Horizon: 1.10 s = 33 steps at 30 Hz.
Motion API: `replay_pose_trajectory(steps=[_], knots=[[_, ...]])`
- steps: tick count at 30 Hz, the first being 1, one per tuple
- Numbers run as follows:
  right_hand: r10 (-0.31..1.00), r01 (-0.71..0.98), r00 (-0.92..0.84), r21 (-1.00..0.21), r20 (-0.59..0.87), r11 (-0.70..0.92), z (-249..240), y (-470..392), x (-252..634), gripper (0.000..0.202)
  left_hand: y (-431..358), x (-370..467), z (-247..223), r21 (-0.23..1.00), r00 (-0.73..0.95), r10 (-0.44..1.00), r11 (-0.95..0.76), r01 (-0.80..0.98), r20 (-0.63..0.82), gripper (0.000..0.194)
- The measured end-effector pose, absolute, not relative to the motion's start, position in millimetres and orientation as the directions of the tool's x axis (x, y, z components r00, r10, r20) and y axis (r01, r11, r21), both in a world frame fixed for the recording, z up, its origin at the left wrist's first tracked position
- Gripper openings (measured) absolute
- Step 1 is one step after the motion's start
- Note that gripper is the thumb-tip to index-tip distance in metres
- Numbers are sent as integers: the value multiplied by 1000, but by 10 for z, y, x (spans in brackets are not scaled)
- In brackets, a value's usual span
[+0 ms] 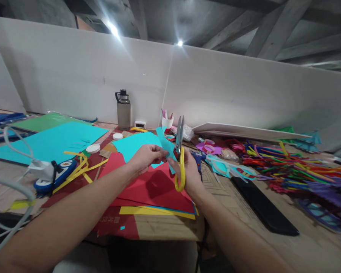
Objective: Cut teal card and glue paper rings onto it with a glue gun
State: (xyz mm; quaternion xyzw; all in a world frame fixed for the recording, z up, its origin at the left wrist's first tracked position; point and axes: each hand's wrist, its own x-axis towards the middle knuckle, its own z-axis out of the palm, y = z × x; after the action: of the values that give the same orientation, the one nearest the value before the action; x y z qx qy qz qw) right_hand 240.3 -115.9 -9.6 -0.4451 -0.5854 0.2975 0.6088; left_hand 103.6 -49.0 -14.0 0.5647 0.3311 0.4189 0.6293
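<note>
Nearest the body, one blue scrap [122, 228] — lying nearer than both hands, a sign that some cutting is done. Next, the edge of a yellow sheet [147, 212], under red paper [159, 185] that spreads below both hands; its far-left outline is notched, so apparently cut into.

One left hand [149, 157], fingertips pinched on the near part of a blue strip [162, 136]. One right hand [191, 172], wrapped about scissors [182, 155], blades pointing up and slightly parted; its thumb lies close to the strip, contact not certain. The hands are near one another, not clasped.

The strip is between the hands, its far end rising beyond the left fingertips, just left of the blades. It looks separate already, judged part-worked; whether its outline is final cannot be told.

Right of the right hand: blue cutouts [216, 159], shaped by now. Left of the left hand: loose yellow strips [98, 165], also cut. Just beyond the left hand, a blue sheet [135, 146]; farther left, a larger sheet [65, 140], seemingly mostly uncut — stock left over. Farthest, beyond both hands: a cup [167, 122] and a bottle [124, 113].
</note>
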Motion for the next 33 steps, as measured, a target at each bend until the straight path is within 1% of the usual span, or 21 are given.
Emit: replay_pose_trajectory(steps=[9,16,22,33], knots=[[886,129,174,-902,429,411,-148,-1136,2409,27,-515,1041,-109,986,446,894,44,-163,34,28],[888,110,156,-901,433,420,-143,-1132,2417,24,-508,1038,-116,985,459,888,47,-167,35,30],[889,103,147,-901,434,422,-165,-1121,2426,26,-499,1037,-125,985,465,885,62,-161,20,33],[895,122,158,-908,417,401,-188,-1112,2442,28,-513,1039,-111,983,456,890,79,-166,6,31]])
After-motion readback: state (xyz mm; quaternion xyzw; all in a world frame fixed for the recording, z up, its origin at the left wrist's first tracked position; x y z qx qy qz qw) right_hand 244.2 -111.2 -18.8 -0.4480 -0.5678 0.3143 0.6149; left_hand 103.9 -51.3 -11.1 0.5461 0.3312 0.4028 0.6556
